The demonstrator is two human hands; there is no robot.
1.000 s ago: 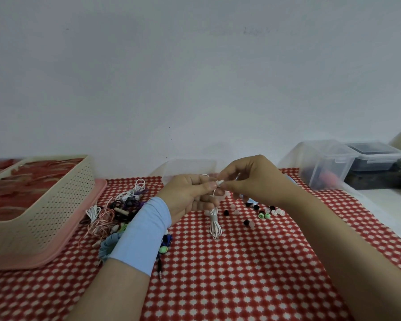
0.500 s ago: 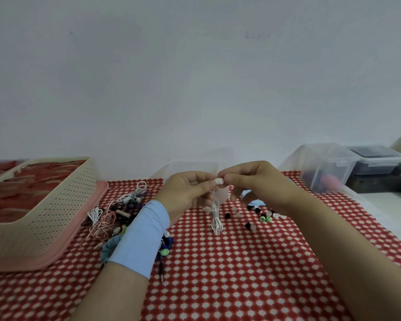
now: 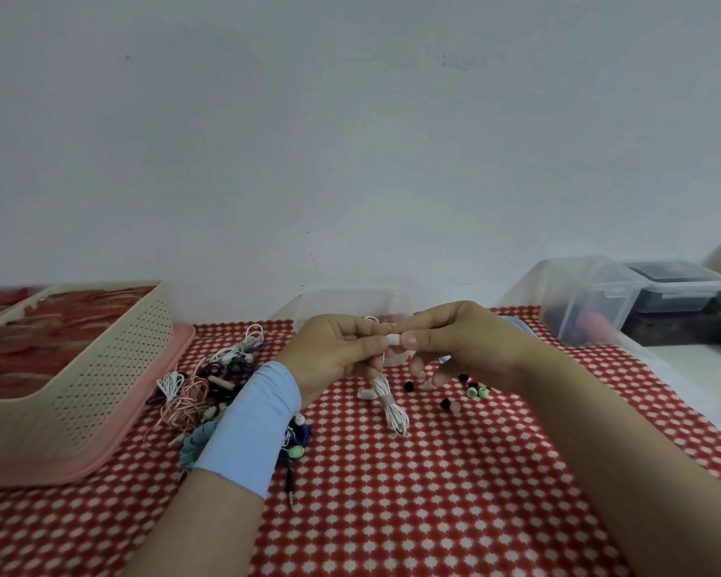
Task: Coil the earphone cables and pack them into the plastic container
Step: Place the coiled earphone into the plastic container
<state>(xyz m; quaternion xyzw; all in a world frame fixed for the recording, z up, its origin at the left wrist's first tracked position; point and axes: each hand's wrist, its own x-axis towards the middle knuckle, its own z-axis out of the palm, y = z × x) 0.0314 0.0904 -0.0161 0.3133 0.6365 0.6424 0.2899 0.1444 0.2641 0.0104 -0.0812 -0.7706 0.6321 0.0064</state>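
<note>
Between fingers (image 3: 408, 338), earbud (image 3: 393, 339) (pinch unchanged)

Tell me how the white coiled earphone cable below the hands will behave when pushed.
The white coiled earphone cable probably stays bundled, since a wrap binds its middle. It seems light and floppy: it dangles on a thin strand, its end pinched by the left hand and right hand.

Container (image 3: 579, 297) contents blurred, seemingly pink; basket (image 3: 113, 368) cropped left.
</note>
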